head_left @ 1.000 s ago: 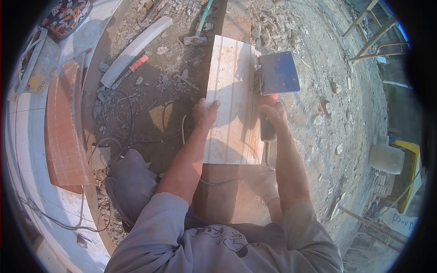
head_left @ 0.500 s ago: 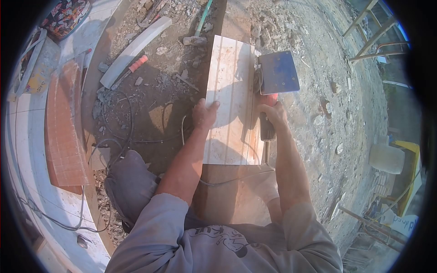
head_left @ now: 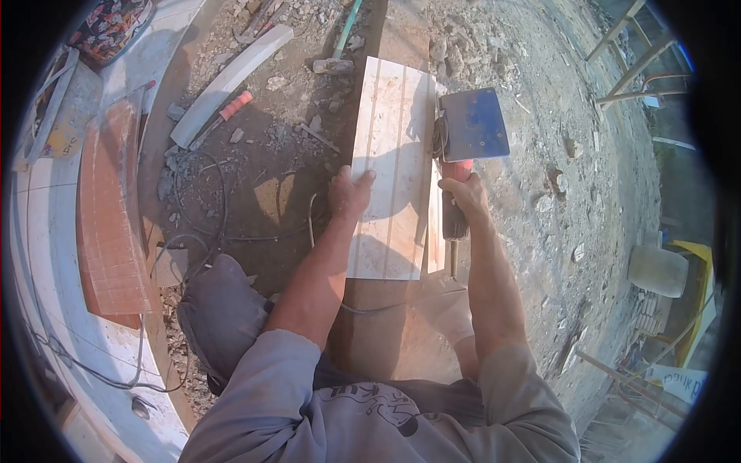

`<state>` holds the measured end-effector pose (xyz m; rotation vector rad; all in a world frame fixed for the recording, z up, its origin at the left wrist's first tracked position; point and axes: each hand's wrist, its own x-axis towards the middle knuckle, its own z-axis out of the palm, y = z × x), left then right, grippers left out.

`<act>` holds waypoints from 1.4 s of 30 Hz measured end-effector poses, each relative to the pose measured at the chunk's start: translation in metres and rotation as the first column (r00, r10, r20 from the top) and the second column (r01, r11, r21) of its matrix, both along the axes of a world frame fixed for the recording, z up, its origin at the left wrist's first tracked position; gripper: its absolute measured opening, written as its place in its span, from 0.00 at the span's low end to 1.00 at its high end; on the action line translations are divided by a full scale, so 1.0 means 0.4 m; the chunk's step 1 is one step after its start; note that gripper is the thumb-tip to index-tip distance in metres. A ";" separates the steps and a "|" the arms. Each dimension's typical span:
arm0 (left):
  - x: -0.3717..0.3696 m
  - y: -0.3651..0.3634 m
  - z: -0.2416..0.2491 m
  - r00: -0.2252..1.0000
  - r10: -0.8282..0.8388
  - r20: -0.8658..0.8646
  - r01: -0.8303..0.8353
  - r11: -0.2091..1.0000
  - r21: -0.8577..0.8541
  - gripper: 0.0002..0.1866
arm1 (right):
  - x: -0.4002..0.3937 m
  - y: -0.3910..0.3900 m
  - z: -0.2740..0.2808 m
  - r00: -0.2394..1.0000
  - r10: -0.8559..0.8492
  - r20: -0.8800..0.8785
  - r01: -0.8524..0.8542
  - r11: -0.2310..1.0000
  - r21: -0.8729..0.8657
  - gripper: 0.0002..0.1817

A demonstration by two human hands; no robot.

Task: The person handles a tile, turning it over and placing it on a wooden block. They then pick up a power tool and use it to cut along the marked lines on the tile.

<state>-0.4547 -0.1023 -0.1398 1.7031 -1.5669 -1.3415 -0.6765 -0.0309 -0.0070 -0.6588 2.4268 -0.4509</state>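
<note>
A long pale tile [head_left: 386, 208] with brownish lengthwise lines lies over a wooden beam [head_left: 363, 324]. My left hand [head_left: 351, 190] grips its left edge, thumb on top and fingers partly hidden. At its right side my right hand [head_left: 467, 193] is closed round the dark handle of a red-and-black power tool [head_left: 455, 220], which looks like an angle grinder. A flat blue plate [head_left: 473, 125] covers the tool's front, and the blade is hidden. A narrow cut strip [head_left: 436, 231] stands apart from the tile at its lower end, beside the handle.
A hammer [head_left: 333, 67] with a green handle, a pale curved strip [head_left: 231, 89] and an orange-handled tool [head_left: 235, 106] lie on rubble to the left. Black cable [head_left: 224, 201] loops nearby. Reddish tiles [head_left: 116, 216] lie far left; a plastic container [head_left: 658, 270] stands right.
The strip along the tile's right edge has come apart at the lower end, with a gap showing. Both hands keep their hold and have hardly moved.
</note>
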 end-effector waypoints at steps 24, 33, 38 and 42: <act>-0.003 -0.001 -0.004 0.996 0.015 -0.093 -0.014 1.000 0.009 0.26 | -0.011 -0.001 0.004 1.000 0.005 -0.008 -0.005 1.000 -0.024 0.38; -0.007 0.003 -0.003 0.999 0.037 -0.001 -0.037 0.996 -0.081 0.21 | -0.014 -0.021 0.008 1.000 0.019 0.013 -0.019 1.000 -0.010 0.37; -0.009 0.004 0.000 0.999 0.039 0.018 -0.037 0.996 -0.077 0.21 | -0.013 -0.022 0.004 1.000 0.017 0.001 -0.017 1.000 -0.011 0.36; -0.009 0.004 -0.005 0.999 0.035 0.035 -0.031 0.994 -0.102 0.21 | -0.011 -0.022 0.007 1.000 0.011 -0.001 -0.011 1.000 -0.018 0.36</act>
